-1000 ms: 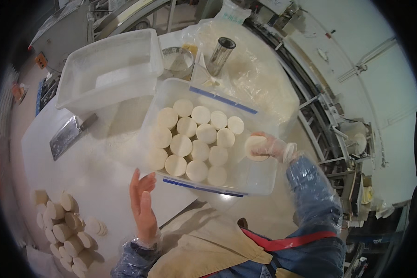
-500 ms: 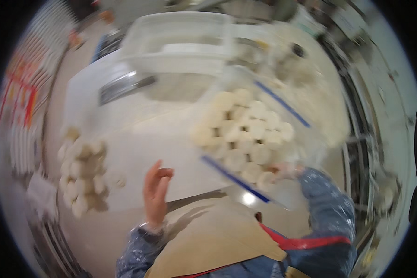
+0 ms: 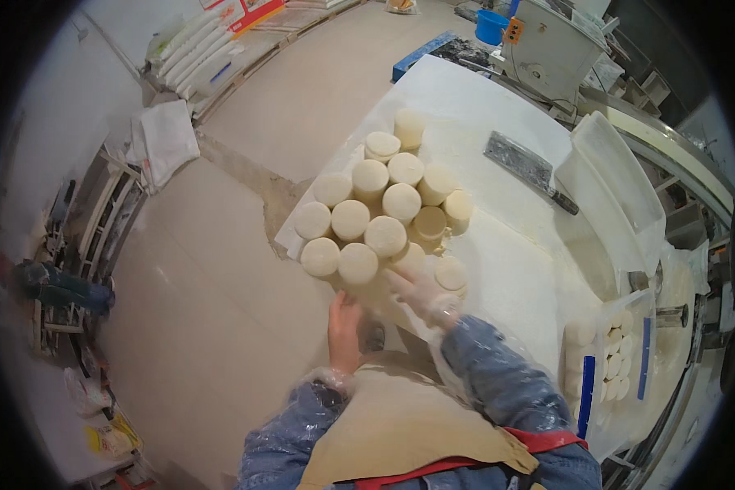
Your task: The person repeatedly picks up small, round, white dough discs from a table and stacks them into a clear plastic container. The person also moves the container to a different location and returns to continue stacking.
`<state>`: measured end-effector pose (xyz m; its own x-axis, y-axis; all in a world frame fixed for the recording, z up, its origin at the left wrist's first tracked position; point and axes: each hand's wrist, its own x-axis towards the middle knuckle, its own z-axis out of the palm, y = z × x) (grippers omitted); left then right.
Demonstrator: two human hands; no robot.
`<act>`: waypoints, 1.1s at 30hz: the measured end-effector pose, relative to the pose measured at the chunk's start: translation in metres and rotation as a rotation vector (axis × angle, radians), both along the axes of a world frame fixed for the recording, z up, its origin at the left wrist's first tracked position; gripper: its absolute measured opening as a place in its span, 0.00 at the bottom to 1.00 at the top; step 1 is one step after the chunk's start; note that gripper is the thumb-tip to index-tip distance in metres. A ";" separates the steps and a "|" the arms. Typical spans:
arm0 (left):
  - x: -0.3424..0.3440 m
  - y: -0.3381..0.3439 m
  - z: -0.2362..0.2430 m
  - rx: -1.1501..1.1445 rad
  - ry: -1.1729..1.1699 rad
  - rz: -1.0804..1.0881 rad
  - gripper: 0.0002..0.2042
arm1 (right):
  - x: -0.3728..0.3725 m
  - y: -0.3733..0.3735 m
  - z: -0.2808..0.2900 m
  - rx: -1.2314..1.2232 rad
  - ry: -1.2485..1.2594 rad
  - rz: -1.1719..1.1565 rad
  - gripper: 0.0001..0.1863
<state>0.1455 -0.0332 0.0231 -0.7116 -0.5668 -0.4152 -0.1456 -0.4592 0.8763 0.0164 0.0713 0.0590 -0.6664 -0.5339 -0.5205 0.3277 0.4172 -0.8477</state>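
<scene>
On a white floured table (image 3: 498, 122), pale round dough pucks (image 3: 380, 208) are clustered at its near corner. The right hand (image 3: 420, 294) is spread open, touching them; the left hand (image 3: 345, 331), open, is held just below.

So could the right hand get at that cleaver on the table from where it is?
Probably yes. The right hand rests by the dough rounds, and bare table lies between it and the cleaver; nothing blocks the way.
</scene>
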 end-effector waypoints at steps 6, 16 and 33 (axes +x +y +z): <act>-0.017 -0.035 -0.022 0.002 0.058 -0.238 0.24 | 0.010 -0.052 -0.055 0.292 0.237 0.015 0.28; 0.038 -0.011 -0.006 0.054 -0.053 -0.520 0.20 | 0.062 0.042 -0.062 -0.071 0.911 -0.210 0.29; 0.040 -0.016 -0.008 -0.055 -0.104 -0.480 0.12 | 0.032 0.024 -0.072 -0.018 1.123 0.178 0.32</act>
